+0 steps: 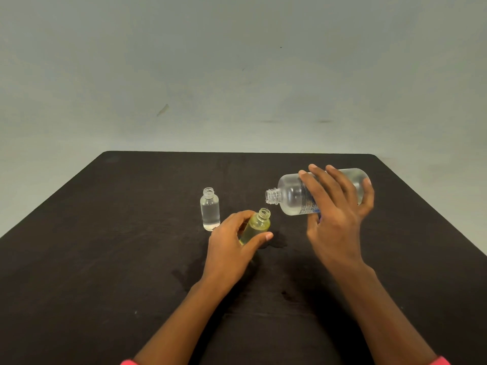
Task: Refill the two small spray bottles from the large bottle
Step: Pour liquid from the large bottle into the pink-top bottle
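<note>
My right hand (334,217) grips the large clear bottle (292,194), tipped almost flat with its open neck pointing left. A thin trickle of liquid falls from that neck into the small yellowish bottle (259,223) just below. My left hand (232,246) holds this small bottle, tilted to the right, thumb on its near side. Left of it a second small clear bottle (210,209) stands upright and uncapped on the table, nearly full of clear liquid and untouched.
The dark table (118,233) has damp-looking patches in front of my hands around the middle. Its far edge meets a plain grey wall. No caps or spray heads are in view.
</note>
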A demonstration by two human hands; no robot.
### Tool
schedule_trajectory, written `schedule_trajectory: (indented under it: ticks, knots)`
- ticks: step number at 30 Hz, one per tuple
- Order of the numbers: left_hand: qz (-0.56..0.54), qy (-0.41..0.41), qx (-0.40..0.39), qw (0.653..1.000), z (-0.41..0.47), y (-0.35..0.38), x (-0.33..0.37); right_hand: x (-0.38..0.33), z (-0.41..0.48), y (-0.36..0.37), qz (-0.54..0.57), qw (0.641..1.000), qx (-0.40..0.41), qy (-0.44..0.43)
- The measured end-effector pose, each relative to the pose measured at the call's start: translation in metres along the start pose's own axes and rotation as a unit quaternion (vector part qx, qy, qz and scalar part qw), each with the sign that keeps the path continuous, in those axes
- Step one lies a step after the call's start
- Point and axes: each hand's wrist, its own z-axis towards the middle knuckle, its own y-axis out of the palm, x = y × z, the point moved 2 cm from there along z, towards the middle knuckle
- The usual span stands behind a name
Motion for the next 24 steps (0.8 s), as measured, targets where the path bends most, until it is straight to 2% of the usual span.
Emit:
schedule_trajectory:
  ticks: [24]
  knots:
    - [-0.011, -0.007, 0.002, 1.0, 0.0002, 0.0017, -0.0034, -0.0001, -0.0001, 0.0002, 0.0, 1.0, 0.002, 0.0]
